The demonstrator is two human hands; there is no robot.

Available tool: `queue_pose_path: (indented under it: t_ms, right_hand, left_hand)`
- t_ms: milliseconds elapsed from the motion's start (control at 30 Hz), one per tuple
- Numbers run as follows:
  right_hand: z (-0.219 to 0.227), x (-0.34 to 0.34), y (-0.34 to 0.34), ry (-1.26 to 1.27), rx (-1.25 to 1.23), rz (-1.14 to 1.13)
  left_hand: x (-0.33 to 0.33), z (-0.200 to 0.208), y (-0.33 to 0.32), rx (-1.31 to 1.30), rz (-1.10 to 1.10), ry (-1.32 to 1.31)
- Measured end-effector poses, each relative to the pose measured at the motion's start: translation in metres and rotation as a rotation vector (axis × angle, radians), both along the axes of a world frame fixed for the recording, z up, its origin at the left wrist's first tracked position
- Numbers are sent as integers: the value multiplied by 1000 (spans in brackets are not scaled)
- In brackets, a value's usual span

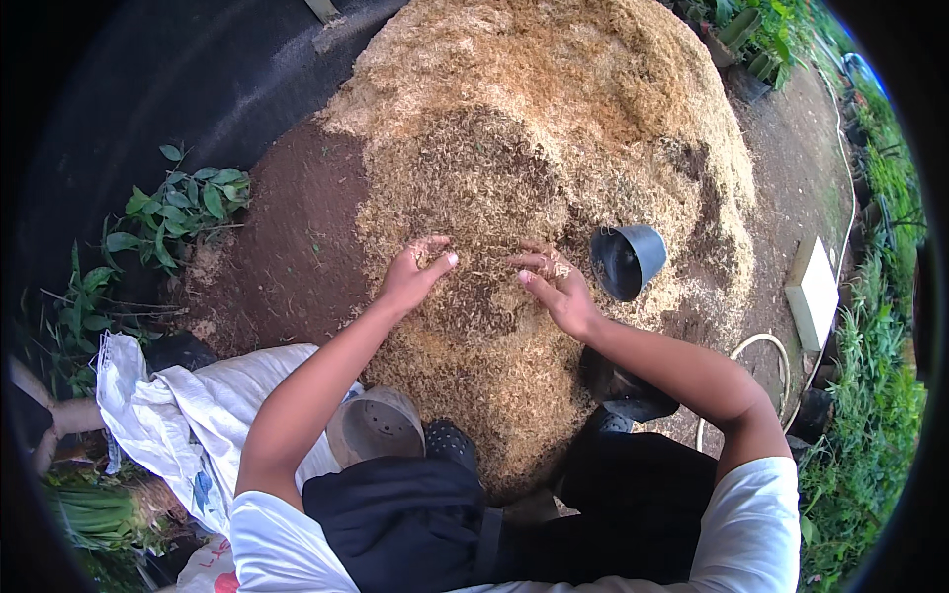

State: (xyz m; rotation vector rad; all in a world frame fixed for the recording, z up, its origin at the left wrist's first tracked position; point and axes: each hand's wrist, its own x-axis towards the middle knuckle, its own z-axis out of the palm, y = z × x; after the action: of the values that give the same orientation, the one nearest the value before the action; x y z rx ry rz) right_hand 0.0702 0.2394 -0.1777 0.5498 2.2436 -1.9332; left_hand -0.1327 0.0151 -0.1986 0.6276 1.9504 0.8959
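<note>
A large pile of pale wood shavings (573, 69) covers the ground before me, with a darker patch mixed with soil in the middle. Over that patch my left hand (420, 272) is open, thumb and fingers apart, its fingertips at the shavings. My right hand (556, 287) faces it a short way off, also open, with bits of shavings stuck to its fingers. Just right of it a black plastic pot (645, 259) lies tipped on the pile. Another dark pot (628, 390) sits partly hidden beneath my right forearm.
A grey pot with holes in its base (376, 430) lies by my left knee, against a white woven sack (213, 400). Leafy cuttings (183, 203) lie at left. On the right are a white box (813, 292), a pale hose (786, 371) and green plants (860, 474).
</note>
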Motion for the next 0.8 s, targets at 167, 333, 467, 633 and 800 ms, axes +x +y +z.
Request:
queue_pose_path:
  t_ms: [167, 333, 467, 633, 800]
  right_hand:
    - [-1, 13, -7, -567, 227, -23]
    - [-29, -47, -28, -404, -319, -443]
    - [-42, -67, -16, -453, -526, -527]
    - [-17, -93, 3, -126, -472, -504]
    - [10, -134, 22, -199, -440, -497]
  left_hand:
    - [41, -10, -15, -364, 206, 110]
    - [44, -24, 33, -95, 503, -175]
    - [11, -28, 70, 131, 514, -403]
    - [-24, 0, 98, 435, 439, -567]
    - [-45, 31, 117, 95, 525, -295]
